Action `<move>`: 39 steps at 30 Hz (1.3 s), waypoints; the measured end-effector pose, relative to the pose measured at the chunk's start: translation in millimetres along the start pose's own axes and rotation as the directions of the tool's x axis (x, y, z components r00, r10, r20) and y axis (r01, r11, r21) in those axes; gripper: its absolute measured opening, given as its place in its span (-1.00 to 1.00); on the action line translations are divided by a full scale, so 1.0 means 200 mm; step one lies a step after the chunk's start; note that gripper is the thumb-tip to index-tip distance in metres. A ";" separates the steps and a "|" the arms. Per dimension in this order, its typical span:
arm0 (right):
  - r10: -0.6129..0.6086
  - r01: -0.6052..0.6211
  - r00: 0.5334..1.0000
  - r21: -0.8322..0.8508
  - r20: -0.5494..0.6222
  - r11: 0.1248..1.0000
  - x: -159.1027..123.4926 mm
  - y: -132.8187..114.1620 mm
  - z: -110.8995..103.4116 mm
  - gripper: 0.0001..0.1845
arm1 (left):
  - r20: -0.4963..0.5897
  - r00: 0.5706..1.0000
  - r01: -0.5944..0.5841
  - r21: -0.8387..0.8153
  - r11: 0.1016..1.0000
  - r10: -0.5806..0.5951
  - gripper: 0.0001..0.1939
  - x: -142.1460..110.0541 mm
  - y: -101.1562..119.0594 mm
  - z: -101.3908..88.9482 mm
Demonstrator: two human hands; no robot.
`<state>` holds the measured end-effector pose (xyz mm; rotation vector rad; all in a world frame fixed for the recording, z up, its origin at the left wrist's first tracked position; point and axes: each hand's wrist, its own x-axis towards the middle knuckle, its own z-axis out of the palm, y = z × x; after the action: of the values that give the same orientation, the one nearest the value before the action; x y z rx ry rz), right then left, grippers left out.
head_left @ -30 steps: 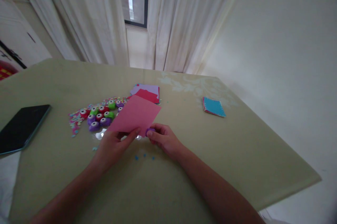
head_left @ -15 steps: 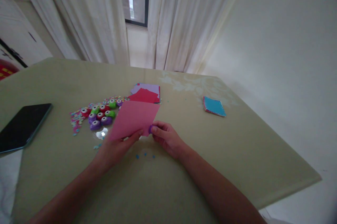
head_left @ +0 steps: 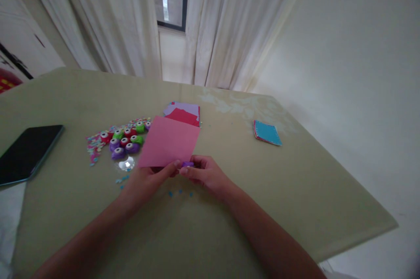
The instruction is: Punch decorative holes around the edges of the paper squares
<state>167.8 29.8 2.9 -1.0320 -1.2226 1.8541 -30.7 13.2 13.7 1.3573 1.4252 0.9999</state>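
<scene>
A pink sheet of paper [head_left: 170, 141] is raised above the table, its near edge pinched between the thumb and fingers of my left hand [head_left: 152, 177]. My right hand [head_left: 207, 175] closes around a small purple craft punch [head_left: 187, 164] at the sheet's near right corner. The fingers hide much of the punch, so I cannot tell how far the paper sits inside it. Both hands nearly meet at that corner. Several small blue paper bits [head_left: 180, 191] lie on the table just below.
Several red, green and purple punches [head_left: 124, 141] cluster at left beside scattered confetti [head_left: 94, 152]. Behind the pink sheet lie red paper [head_left: 181, 115] and lilac paper [head_left: 190, 107]. A stack of blue squares [head_left: 267, 132] sits right; a dark tablet [head_left: 29, 152] lies far left.
The pink sheet has turned a little, its near edge now more level. The punch in my right hand has tilted and come closer to my left thumb.
</scene>
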 end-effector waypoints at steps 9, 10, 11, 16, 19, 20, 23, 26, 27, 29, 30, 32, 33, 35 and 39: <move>0.072 -0.061 0.996 0.177 -0.056 0.982 0.01 0.00 0.01 -0.47 | -0.011 1.000 -0.013 0.039 0.999 0.014 -0.61 -0.01 0.00 0.04; 0.077 -0.064 0.995 0.191 -0.061 0.980 0.01 0.00 0.01 -0.48 | -0.011 1.000 -0.017 0.026 1.000 0.017 -0.60 -0.01 -0.01 0.04; 0.082 -0.067 0.994 0.201 -0.066 0.977 0.01 0.00 0.01 -0.49 | -0.012 1.000 -0.021 0.013 1.000 0.021 -0.60 -0.01 -0.01 0.04; 0.095 -0.081 0.993 0.187 -0.069 0.979 0.00 -0.01 0.01 -0.50 | -0.041 0.999 -0.015 0.005 1.000 0.016 -0.58 -0.01 0.00 0.05; 0.089 -0.078 0.994 0.169 -0.063 0.982 0.00 -0.01 0.01 -0.46 | -0.043 0.999 -0.002 0.003 1.000 0.002 -0.57 -0.02 0.02 0.05; 0.087 -0.076 0.994 0.165 -0.061 0.983 0.00 0.00 0.01 -0.45 | -0.045 0.999 -0.003 -0.001 1.000 0.003 -0.57 -0.02 0.02 0.05; 0.085 -0.076 0.995 0.150 -0.060 0.986 0.00 0.00 0.02 -0.45 | -0.038 0.999 -0.020 -0.022 1.000 0.019 -0.60 -0.02 0.03 0.05; 0.078 -0.068 0.995 0.140 -0.062 0.988 0.00 0.01 0.02 -0.46 | -0.034 0.999 -0.016 -0.042 0.999 0.015 -0.62 -0.02 0.04 0.05; 0.071 -0.062 0.996 0.139 -0.062 0.988 0.00 0.01 0.02 -0.45 | -0.035 0.999 -0.014 -0.045 0.999 0.013 -0.62 -0.02 0.04 0.05; 0.054 -0.046 0.997 0.134 -0.060 0.990 0.00 0.01 0.02 -0.45 | -0.035 0.999 -0.016 -0.050 0.999 0.014 -0.61 -0.02 0.05 0.06; 0.047 -0.039 0.997 0.131 -0.059 0.991 0.00 0.01 0.02 -0.44 | -0.030 0.999 -0.021 -0.051 0.998 0.019 -0.61 -0.02 0.05 0.06; 0.036 -0.028 0.998 0.126 -0.058 0.992 0.00 0.00 0.03 -0.44 | -0.031 0.999 -0.034 -0.057 0.998 0.033 -0.62 -0.02 0.06 0.06; 0.033 -0.026 0.998 0.124 -0.057 0.992 -0.01 0.00 0.03 -0.45 | -0.031 0.999 -0.038 -0.059 0.998 0.036 -0.62 -0.02 0.06 0.06; 0.035 -0.028 0.998 0.118 -0.057 0.993 -0.01 0.00 0.03 -0.45 | -0.037 0.999 -0.034 -0.057 0.998 0.032 -0.62 -0.02 0.06 0.06; 0.038 -0.031 0.998 0.108 -0.056 0.994 -0.01 0.01 0.03 -0.46 | -0.048 0.999 -0.022 -0.037 0.999 0.020 -0.61 -0.02 0.04 0.06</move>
<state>163.1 25.6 2.7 -1.0461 -1.0657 1.8815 -17.8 8.8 18.2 1.3317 1.4234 1.0741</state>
